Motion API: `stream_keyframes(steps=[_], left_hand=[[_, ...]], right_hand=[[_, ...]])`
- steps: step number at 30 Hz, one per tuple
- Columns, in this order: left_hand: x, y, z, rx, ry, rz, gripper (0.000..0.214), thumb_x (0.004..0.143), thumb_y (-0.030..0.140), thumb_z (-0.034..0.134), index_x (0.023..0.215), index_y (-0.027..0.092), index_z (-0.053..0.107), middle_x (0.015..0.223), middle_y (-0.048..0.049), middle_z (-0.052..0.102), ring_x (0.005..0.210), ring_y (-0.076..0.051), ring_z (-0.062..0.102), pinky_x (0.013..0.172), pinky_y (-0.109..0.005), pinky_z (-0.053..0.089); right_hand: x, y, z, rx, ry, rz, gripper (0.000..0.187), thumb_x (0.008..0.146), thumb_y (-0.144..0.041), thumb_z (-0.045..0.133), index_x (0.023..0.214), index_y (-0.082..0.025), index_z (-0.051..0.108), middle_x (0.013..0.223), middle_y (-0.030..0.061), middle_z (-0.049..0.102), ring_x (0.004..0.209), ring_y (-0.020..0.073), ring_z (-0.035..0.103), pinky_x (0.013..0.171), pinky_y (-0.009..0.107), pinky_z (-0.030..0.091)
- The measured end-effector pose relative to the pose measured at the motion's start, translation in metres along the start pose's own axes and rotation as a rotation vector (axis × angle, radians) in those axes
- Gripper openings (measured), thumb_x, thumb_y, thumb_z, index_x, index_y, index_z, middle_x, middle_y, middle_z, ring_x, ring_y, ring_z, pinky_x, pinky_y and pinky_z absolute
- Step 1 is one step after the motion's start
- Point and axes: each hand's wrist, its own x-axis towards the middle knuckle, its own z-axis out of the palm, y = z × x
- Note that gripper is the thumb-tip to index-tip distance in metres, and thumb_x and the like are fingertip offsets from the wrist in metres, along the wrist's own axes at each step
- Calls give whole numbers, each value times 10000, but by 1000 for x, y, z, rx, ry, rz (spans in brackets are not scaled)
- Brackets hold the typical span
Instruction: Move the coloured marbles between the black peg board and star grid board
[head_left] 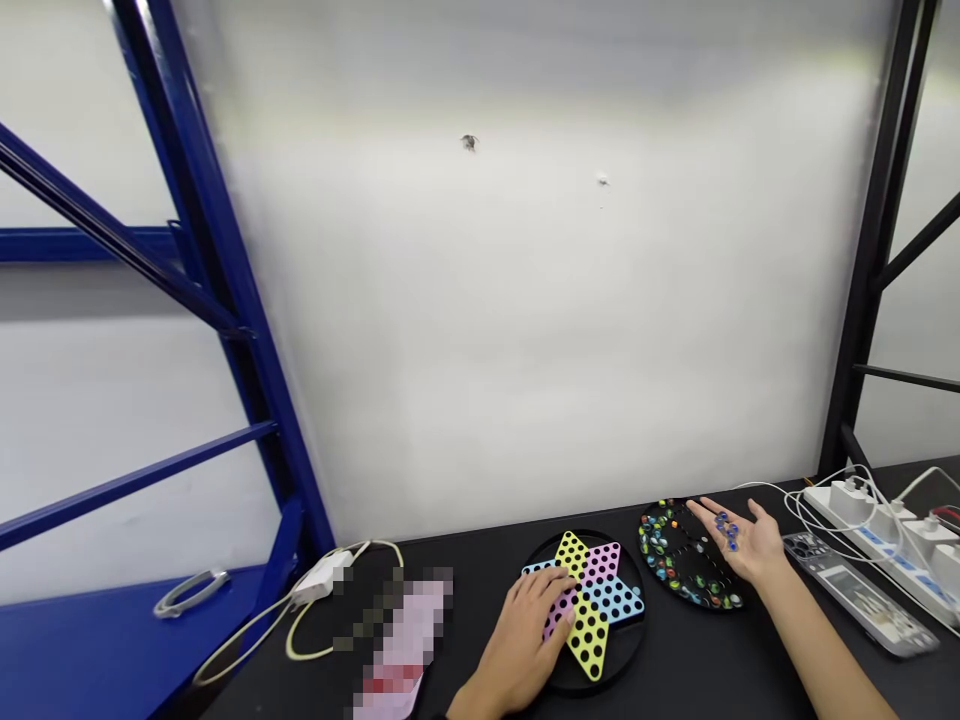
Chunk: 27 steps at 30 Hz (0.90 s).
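Note:
A Chinese checkers board with a yellow, pink and blue star full of dark holes lies on the black table. My left hand rests palm down over the board's left side, fingers stretched out, and hides part of the star. To the right, my right hand is turned palm up with its fingers extended. Several blue marbles lie on its palm and fingers. Beneath and left of that hand, a round black tray carries many multicoloured marbles, mostly along its rim.
A white power strip with plugs and cables stands at the right, beside a grey handheld device. On the left are a white adapter with a cable and a blurred pink packet. A blue metal frame rises at the left.

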Motion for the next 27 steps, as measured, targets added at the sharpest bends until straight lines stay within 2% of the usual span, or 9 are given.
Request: stream_keyframes(steps=[4, 8, 10, 13, 15, 16, 21, 24, 27], left_hand=[[0, 1, -1, 13, 15, 9, 367, 999, 456, 393, 1293, 324, 567, 1364, -17, 565, 1276, -237, 483, 1104, -440, 389], [1, 3, -2, -6, 1, -7, 375, 1002, 460, 376, 1297, 320, 562, 1373, -22, 554, 1292, -245, 465, 1115, -466, 374], [1, 3, -2, -27, -5, -8, 383, 1004, 463, 372, 1308, 318, 553, 1376, -27, 548, 1296, -251, 455, 1121, -482, 360], [1, 3, -1, -50, -9, -8, 386, 1005, 461, 373, 1318, 316, 546, 1379, -31, 542, 1298, -254, 447, 1135, -495, 334], [1, 3, -1, -55, -10, -8, 385, 1006, 458, 371, 1318, 315, 544, 1384, -32, 538, 1297, -252, 444, 1136, -491, 330], [1, 3, -1, -56, -10, -7, 385, 1006, 459, 369, 1318, 315, 544, 1385, -32, 536, 1297, -252, 444, 1135, -491, 330], [1, 4, -2, -43, -21, -17, 374, 1004, 462, 379, 1305, 316, 546, 1382, -30, 540, 1295, -252, 449, 1135, -500, 321], [1, 5, -3, -32, -29, -33, 365, 1002, 466, 385, 1292, 317, 550, 1385, -26, 538, 1298, -248, 449, 1138, -504, 315], [2, 6, -3, -28, -30, -32, 362, 1001, 462, 391, 1291, 312, 548, 1390, -29, 534, 1304, -245, 444, 1135, -495, 321]], right_hand=[[6, -9, -11, 56, 71, -89, 678, 986, -486, 176, 1471, -26, 289, 1400, 294, 475, 1097, 266, 661, 618, 277, 627], [9, -15, -17, 43, 126, -95, 551, 996, -391, 186, 1358, -56, 430, 1056, 211, 685, 786, 197, 732, 523, 250, 607], [9, -14, -14, -5, 129, -59, 431, 993, -300, 224, 1212, -75, 520, 845, 144, 702, 585, 148, 689, 413, 200, 539], [6, -2, -3, -134, 38, -16, 299, 972, -227, 299, 886, -133, 569, 555, 11, 590, 291, 62, 432, 266, 148, 322], [2, 15, 9, -235, -35, -32, 313, 964, -255, 354, 709, -173, 515, 436, -58, 463, 228, 36, 263, 246, 155, 201], [-1, 26, 15, -283, -63, -46, 332, 958, -278, 388, 653, -186, 480, 401, -78, 409, 224, 33, 222, 254, 160, 166], [-6, 99, 38, -561, -173, -200, 425, 871, -468, 574, 587, -216, 385, 388, -116, 302, 299, 30, 146, 330, 189, 96], [-3, 135, 39, -826, -131, -419, 533, 803, -618, 597, 571, -232, 312, 445, -113, 249, 392, 48, 173, 381, 207, 136], [1, 152, 40, -1096, -103, -698, 551, 813, -659, 544, 578, -235, 281, 521, -87, 260, 490, 84, 266, 464, 231, 259]])
